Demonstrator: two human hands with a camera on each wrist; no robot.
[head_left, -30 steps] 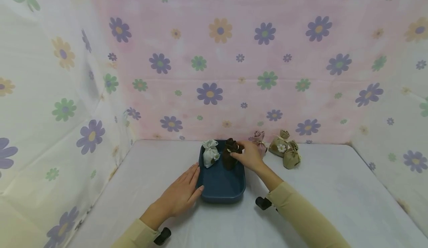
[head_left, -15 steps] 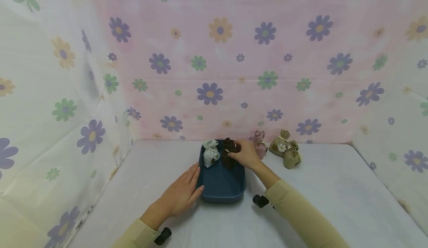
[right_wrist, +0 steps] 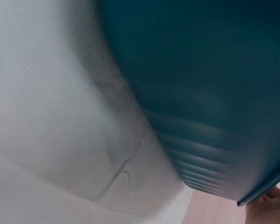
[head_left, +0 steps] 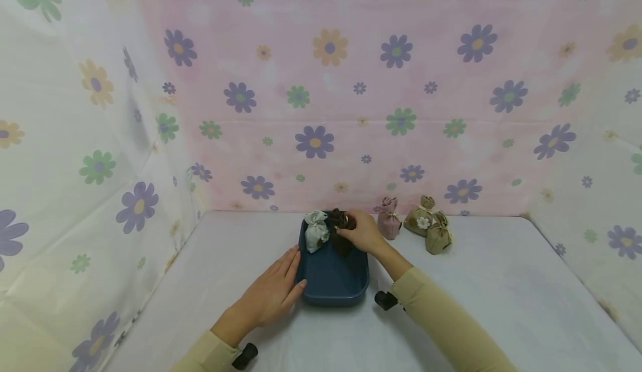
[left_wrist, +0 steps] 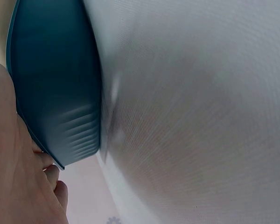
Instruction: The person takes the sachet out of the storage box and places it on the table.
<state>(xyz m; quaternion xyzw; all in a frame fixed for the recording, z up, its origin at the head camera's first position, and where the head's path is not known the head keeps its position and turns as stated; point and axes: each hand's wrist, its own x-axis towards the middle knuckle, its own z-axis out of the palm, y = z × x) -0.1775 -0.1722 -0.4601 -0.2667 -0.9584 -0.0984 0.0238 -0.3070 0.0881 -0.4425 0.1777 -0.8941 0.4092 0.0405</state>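
Observation:
A dark blue tray (head_left: 333, 277) stands on the table, its ribbed wall (left_wrist: 56, 70) filling much of the left wrist view. My left hand (head_left: 268, 293) rests against the tray's left side with its fingers straight. Inside the tray, at the back left, a white drawstring pouch (head_left: 316, 233) sits upright. Beside it is a dark brown drawstring pouch (head_left: 341, 242); my right hand (head_left: 365, 232) pinches its gathered neck from the right. Part of the brown pouch is hidden by those fingers. In the right wrist view only a bit of the right hand (right_wrist: 270, 207) shows past the tray rim.
Right of the tray, near the back wall, stand a pink pouch (head_left: 389, 218), a brownish pouch with a white flower (head_left: 418, 217) and an olive pouch (head_left: 438, 235). Flowered cloth (head_left: 321, 98) encloses the white table (head_left: 476, 294) at the back and sides.
My right hand has shifted slightly left with the brown pouch's top, which now leans nearer the white pouch. The left hand and the tray stay where they were.

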